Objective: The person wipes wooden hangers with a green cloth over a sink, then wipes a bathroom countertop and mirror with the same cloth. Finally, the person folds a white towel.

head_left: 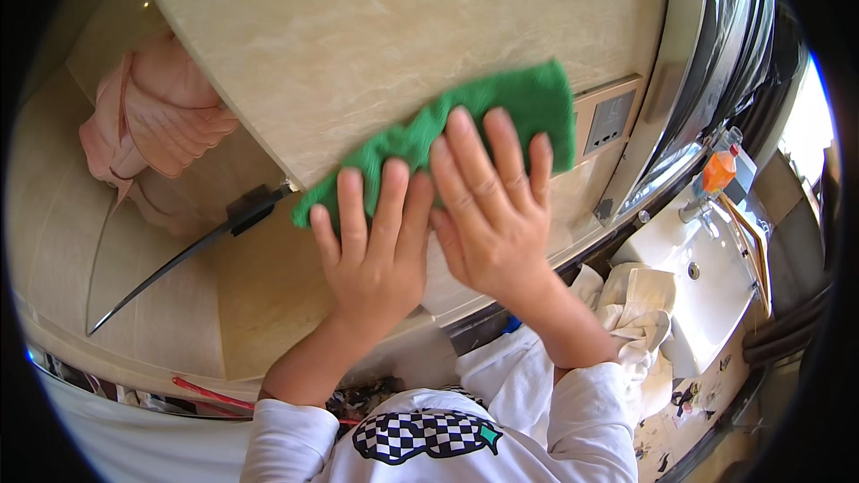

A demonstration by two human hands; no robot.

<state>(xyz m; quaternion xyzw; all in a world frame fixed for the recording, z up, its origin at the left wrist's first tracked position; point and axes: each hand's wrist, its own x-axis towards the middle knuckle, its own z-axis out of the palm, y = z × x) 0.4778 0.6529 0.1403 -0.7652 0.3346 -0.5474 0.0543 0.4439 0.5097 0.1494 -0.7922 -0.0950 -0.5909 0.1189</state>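
Observation:
A green cloth (500, 97), fuzzy like microfibre, lies bunched across a glossy beige marble-look wall panel (322, 47). My left hand (379, 241) holds the lower left part of the cloth against the panel, fingers spread. Beside it, my right hand (493, 208) presses on the wider right part, also with fingers apart. The thumbs nearly meet between the hands. Both palms face the panel and are hidden from me. The cloth's left tip reaches the panel's lower corner.
Left of the panel, a pink cloth item (147, 114) hangs in a recess near a dark curved strip (194, 255). A socket plate (607, 114) is set at the right. Beyond stand a white washbasin (711, 282), a bottle of orange liquid (718, 171) and crumpled towels (637, 308).

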